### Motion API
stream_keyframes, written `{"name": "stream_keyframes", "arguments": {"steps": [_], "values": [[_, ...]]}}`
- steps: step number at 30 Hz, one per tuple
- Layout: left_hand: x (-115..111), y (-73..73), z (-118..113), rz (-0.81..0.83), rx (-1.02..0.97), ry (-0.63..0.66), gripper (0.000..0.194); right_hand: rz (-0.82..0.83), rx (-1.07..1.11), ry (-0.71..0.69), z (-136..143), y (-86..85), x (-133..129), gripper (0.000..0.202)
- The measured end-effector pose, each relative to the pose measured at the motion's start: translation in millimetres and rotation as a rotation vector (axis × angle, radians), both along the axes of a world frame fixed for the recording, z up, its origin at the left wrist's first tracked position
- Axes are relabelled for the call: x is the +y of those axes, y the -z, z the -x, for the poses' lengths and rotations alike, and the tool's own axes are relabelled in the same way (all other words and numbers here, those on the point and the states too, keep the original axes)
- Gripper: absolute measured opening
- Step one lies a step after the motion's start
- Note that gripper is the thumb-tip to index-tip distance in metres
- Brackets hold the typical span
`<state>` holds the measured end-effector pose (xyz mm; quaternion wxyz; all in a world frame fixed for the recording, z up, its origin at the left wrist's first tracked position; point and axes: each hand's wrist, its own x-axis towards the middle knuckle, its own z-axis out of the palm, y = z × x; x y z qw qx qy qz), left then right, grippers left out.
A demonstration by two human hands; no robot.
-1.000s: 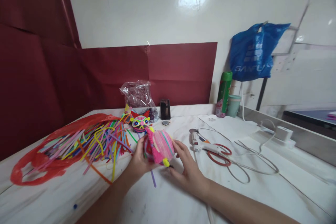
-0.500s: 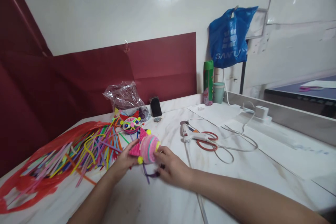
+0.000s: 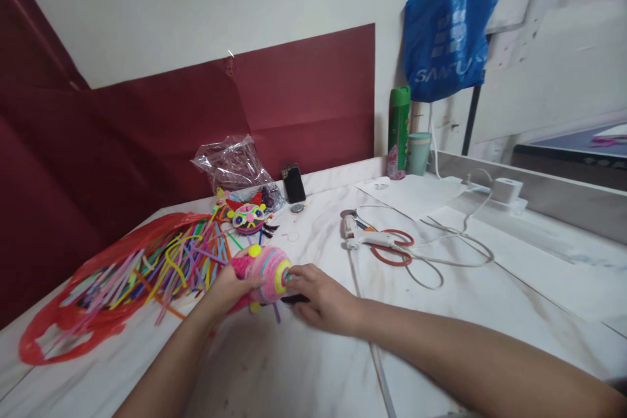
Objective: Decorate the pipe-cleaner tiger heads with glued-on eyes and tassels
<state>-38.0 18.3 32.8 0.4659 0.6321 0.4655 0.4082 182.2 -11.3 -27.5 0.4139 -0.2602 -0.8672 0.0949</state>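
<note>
A pink pipe-cleaner figure (image 3: 264, 274) with blue stripes, yellow pompoms and a yellow-ringed end is held above the table, tilted sideways. My left hand (image 3: 228, 290) wraps its pink pointed end, thumb lying on top. At the yellow-and-green end, the bent fingers of my right hand (image 3: 321, 297) press on the figure; their tips are partly hidden. A dark strip (image 3: 295, 299) shows under the right fingers, and a purple stem (image 3: 277, 312) hangs below. Behind lies a second pipe-cleaner figure (image 3: 249, 217) with a face, red ears and yellow pompoms.
Many colourful pipe cleaners (image 3: 181, 264) lie on a red plastic bag (image 3: 36, 343) at left. A white glue gun (image 3: 365, 235) and red-handled scissors (image 3: 404, 255) lie to the right amid cables. A phone (image 3: 293, 183) leans at the back, near clear plastic wrap (image 3: 232, 166).
The figure has turned so its yellow-ringed end faces my right hand more, and my left thumb now lies over it. The camera view has shifted slightly.
</note>
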Motion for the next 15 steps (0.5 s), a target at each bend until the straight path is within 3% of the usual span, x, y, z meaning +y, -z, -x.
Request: {"name": "stream_keyframes", "arguments": {"steps": [9, 15], "values": [[0.3, 18.1, 12.6, 0.065, 0.001, 0.012, 0.085, 0.057, 0.065, -0.052, -3.2, 0.6, -1.1, 0.034], [1.9, 31.3, 13.8, -0.025, -0.039, 0.135, 0.091, 0.074, 0.103, 0.118, -6.1, 6.1, 1.1, 0.059]]}}
